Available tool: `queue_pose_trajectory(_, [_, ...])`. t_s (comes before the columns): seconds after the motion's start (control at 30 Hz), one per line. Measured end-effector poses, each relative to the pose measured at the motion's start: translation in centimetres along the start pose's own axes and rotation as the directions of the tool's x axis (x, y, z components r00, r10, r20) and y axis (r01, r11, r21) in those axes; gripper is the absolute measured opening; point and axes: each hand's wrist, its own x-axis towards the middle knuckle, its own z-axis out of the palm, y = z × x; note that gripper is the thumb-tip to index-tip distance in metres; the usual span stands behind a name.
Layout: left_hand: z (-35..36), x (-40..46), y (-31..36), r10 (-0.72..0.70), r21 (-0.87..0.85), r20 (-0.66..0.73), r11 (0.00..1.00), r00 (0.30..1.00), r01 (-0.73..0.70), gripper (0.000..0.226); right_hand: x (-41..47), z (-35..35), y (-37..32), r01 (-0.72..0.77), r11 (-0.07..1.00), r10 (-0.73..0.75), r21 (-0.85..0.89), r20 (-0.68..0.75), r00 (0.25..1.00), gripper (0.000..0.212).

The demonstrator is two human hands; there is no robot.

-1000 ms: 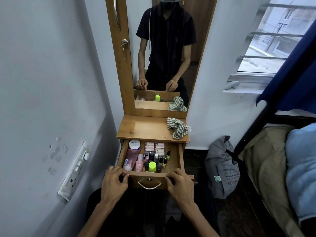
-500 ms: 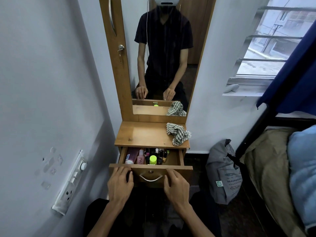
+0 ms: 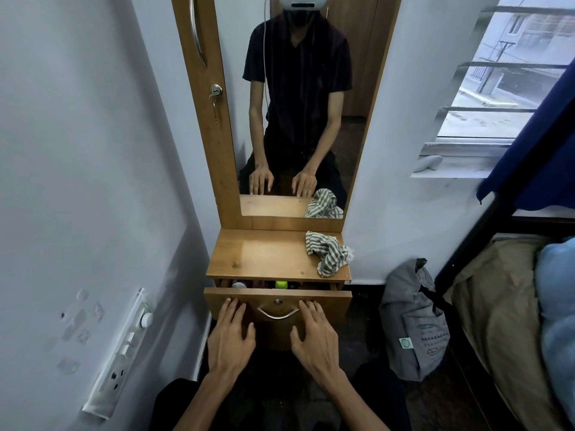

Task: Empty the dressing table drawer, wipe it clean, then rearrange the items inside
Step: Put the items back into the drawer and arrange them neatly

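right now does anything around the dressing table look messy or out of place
Mostly tidy. The striped cloth lies crumpled at the right edge of the tabletop, slightly overhanging it. The drawer is open only a crack, with both hands flat on its front. Nothing looks spilled or broken.

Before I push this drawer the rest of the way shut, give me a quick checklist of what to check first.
1. Both hands flat on the drawer front, left hand and right hand either side of the handle: ok.
2. Fingers clear of the gap under the tabletop: ok, fingertips sit below the front's top edge.
3. Nothing tall enough to jam: cannot tell; the green cap stands close under the tabletop.
4. Drawer square in its opening: cannot tell.
5. Striped cloth clear of the gap: ok, though it overhangs the tabletop's right corner.
6. Items arranged inside: cannot tell, mostly hidden.
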Motion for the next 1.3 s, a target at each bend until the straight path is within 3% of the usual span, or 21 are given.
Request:
queue_pose_trajectory(0.3, [1.8,2.3,-0.3,0.014,0.061,0.141,0.998,0.99,-0.023,0.078,2.2,0.9,0.4,-0.007,0.999,0.013,-0.039,0.151,0.988,0.081])
queue_pose_trajectory(1.0, [2.9,4.4,-1.0,0.027,0.11,0.227,0.992,0.973,-0.053,0.09,3.9,2.3,-0.4,-0.082,0.996,0.086,-0.03,0.222,0.971,0.101])
queue_pose_trajectory(1.17, [1.7,4.2,1.0,-0.011,0.026,0.114,1.0,0.993,0.008,0.067,4.2,0.2,-1.1,-0.094,0.995,0.085,0.045,0.176,0.981,0.08])
queue_pose_trajectory(1.3, [-0.1,4.3,3.3,0.085,-0.082,-0.107,0.992,0.991,-0.094,0.028,4.8,-2.9,-2.3,-0.023,0.995,0.027,0.099,-0.045,0.999,0.046])
